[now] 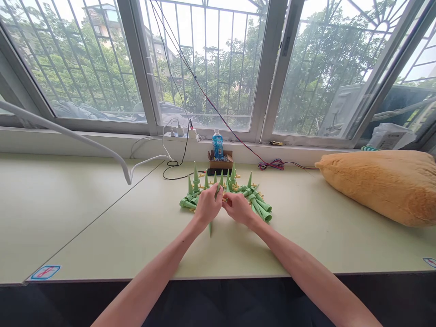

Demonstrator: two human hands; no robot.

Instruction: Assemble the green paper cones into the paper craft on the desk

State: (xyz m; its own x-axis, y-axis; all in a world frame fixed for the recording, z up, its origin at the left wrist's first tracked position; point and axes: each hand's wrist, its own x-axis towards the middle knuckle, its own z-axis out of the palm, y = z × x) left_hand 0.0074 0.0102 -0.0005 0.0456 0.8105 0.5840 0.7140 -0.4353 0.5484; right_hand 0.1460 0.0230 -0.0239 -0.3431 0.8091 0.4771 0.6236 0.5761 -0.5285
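Observation:
My left hand (208, 203) is closed around a slim green cone (210, 230), whose pointed end sticks out below the hand. Touching it from the right, my right hand (237, 206) is pinched at the fingertips; a speck of yellow shows there, too small to name. Green cones (195, 179) stand upright in a row just behind the hands. More cones lie on their sides in a pile (261, 208) to the right, with small yellow pegs (237, 176) among them. The hands hide the middle of the group.
On the pale table (119, 227), a small cardboard box (220, 164) holds a blue-labelled bottle (217, 144). A dark phone (214, 172) lies before it. A bundled red-black cable (271, 164) and an orange plush cushion (378, 186) are to the right; a white bent arm (102, 146) reaches in left.

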